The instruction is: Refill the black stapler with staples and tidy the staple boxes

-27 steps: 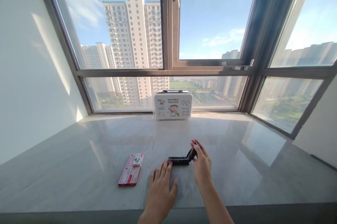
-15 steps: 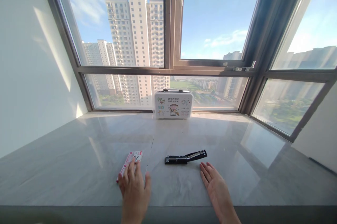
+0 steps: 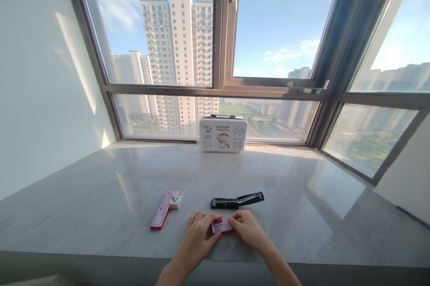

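Note:
Between my two hands, low over the near middle of the counter, is a small red-and-white staple box (image 3: 222,225). My left hand (image 3: 199,234) grips its left end, with the thumb along the near side. The fingertips of my right hand (image 3: 247,228) pinch its right end. Just beyond the hands lies a black stapler (image 3: 224,203), its upper arm swung open to the right. Left of my left hand rest a long pink-and-white box (image 3: 159,218) and a small white box (image 3: 176,200) with a dark picture on top.
A white case (image 3: 223,134) with cartoon prints stands at the back against the window (image 3: 268,93). The grey marble-look counter (image 3: 110,214) ends at a front edge near me. A white wall (image 3: 36,75) bounds it on the left.
My left hand has moved right from the boxes, and a red-and-white staple box is now held in front of the stapler. My right hand has come left and closed on it.

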`<state>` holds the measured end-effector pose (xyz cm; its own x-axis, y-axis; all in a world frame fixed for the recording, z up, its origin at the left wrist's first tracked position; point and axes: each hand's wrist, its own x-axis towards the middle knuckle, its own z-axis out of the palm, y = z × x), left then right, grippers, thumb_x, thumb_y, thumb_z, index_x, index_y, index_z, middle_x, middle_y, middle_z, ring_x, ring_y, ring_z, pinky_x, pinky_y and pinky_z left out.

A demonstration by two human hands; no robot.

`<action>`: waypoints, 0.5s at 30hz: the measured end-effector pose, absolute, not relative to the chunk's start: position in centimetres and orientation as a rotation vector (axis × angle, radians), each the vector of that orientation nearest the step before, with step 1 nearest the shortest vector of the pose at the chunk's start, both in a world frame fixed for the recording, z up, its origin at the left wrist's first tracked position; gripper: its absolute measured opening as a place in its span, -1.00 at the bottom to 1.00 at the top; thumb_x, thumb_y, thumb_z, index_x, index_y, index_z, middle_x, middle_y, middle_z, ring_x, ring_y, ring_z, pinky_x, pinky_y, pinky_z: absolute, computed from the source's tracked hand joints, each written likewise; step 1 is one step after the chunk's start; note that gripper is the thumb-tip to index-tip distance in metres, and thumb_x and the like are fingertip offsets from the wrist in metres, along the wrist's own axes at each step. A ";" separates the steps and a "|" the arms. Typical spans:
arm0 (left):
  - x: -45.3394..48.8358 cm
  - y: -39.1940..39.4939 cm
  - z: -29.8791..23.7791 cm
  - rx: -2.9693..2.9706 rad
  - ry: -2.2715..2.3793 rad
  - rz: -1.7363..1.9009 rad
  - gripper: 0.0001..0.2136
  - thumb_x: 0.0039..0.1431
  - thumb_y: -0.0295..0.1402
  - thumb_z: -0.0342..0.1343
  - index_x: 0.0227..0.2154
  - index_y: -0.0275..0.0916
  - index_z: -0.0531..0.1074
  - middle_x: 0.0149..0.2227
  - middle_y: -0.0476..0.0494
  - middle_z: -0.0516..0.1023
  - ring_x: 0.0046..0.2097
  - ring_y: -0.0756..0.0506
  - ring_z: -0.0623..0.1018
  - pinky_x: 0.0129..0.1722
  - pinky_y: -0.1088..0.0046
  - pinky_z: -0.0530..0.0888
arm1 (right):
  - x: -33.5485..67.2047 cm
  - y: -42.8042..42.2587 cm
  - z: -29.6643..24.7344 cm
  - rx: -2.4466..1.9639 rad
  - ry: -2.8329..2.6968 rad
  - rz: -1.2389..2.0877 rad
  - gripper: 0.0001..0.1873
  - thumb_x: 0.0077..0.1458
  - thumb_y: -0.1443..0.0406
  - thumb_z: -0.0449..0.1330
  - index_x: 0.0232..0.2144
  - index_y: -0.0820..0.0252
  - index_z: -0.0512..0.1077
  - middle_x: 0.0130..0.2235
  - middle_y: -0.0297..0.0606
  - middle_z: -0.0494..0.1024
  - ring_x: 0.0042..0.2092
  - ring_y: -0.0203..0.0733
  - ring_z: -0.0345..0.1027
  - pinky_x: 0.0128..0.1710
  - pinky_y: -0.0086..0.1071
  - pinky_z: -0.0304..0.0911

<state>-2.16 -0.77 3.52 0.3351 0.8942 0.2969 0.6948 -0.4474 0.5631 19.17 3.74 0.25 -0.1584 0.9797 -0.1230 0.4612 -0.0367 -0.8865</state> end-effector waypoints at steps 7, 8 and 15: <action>-2.5 0.9 2.5 2.080 1.403 0.900 -0.56 0.09 -0.32 0.23 0.08 -0.06 0.45 -0.04 -0.08 0.53 -0.02 -0.14 0.50 0.05 0.37 0.38 | 25.2 4.0 0.7 -1.662 -1.693 0.964 -0.67 0.18 0.08 0.13 -0.37 0.24 0.47 -0.63 -0.39 0.39 -0.57 -0.27 0.21 -0.54 -0.46 -0.02; -2.5 0.9 2.5 2.076 1.396 0.904 -0.52 0.09 -0.32 0.23 0.11 -0.04 0.43 -0.04 -0.08 0.53 -0.01 -0.14 0.49 0.07 0.36 0.37 | 25.3 3.8 1.5 -1.679 -1.742 0.832 -0.69 0.16 0.09 0.16 -0.36 0.23 0.48 -0.61 -0.38 0.41 -0.55 -0.26 0.24 -0.52 -0.45 -0.01; -2.6 0.8 2.4 2.072 1.416 0.889 -0.47 0.08 -0.29 0.22 0.17 -0.02 0.40 -0.03 -0.10 0.54 0.02 -0.18 0.48 0.08 0.33 0.37 | 19.6 4.2 7.5 -1.440 -2.423 0.379 -0.83 -0.02 0.28 0.26 -0.40 -0.07 0.66 -0.48 -0.33 0.59 -0.37 -0.12 0.43 -0.35 -0.39 0.10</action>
<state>-2.63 0.84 2.44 0.2557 0.9351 0.2455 0.6270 -0.3537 0.6941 19.59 4.24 7.54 -0.4546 0.8828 0.1181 0.8045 0.4639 -0.3708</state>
